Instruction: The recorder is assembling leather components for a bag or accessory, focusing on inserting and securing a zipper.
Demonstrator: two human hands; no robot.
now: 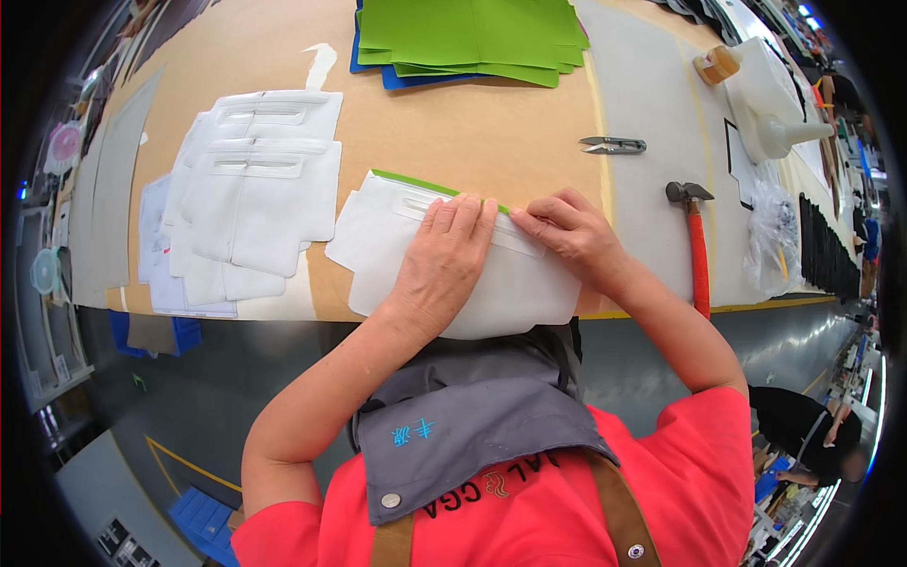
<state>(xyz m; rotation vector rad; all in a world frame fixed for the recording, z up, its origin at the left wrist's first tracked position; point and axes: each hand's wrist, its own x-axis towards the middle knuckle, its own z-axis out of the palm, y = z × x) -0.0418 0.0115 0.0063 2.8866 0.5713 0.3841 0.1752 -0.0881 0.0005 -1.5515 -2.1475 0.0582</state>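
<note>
A white flat panel [373, 241], its corners cut in steps, lies at the table's near edge. Along its far edge runs a narrow green strip [408, 180], perhaps folded over; a slot-like band sits just below it. My left hand [442, 255] rests flat on the panel, fingers extended side by side with their tips at the green edge. At the strip's right end, my right hand [574, 238] pinches the edge between thumb and fingers. Both hands hide part of the strip and band.
White slotted panels [269, 198] are stacked left. Green sheets [472, 38] lie over blue ones at the back. Right are thread snips [614, 146], a red-handled hammer [697, 250], a white squeeze bottle [777, 137], an amber bottle [716, 64] and a clear plastic bag [773, 236].
</note>
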